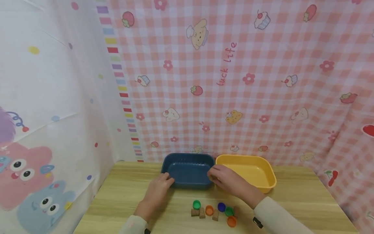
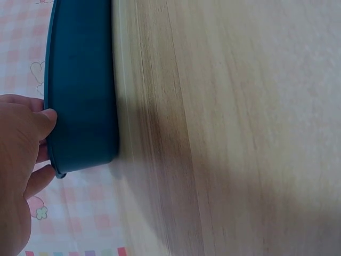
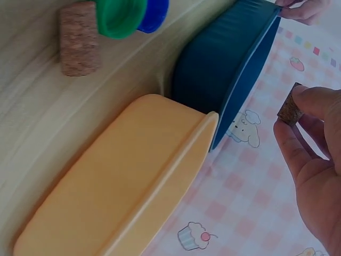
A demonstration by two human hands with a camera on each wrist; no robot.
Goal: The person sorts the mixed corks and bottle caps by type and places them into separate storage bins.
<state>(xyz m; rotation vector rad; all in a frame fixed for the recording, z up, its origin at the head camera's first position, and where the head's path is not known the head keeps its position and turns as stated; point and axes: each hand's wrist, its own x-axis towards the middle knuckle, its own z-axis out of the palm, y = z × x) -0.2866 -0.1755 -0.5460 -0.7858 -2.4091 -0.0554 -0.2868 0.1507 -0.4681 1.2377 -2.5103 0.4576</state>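
Note:
A cork (image 3: 290,108) is pinched between the thumb and fingertips of my right hand (image 1: 229,180). In the head view that hand is over the side where the dark blue bin (image 1: 191,187) and the yellow bin (image 1: 267,170) meet. My left hand (image 1: 157,190) grips the blue bin's rim at its left end, thumb on the outer wall in the left wrist view. Nearer me on the table lie several loose corks (image 1: 215,214), mixed with green caps (image 1: 196,204), orange caps (image 1: 209,210) and a blue cap (image 1: 221,207).
Both bins stand side by side at the back of the wooden table (image 1: 117,201). Behind them hangs a pink checked cloth (image 1: 187,107). A white patterned cloth (image 1: 87,130) hangs to the left.

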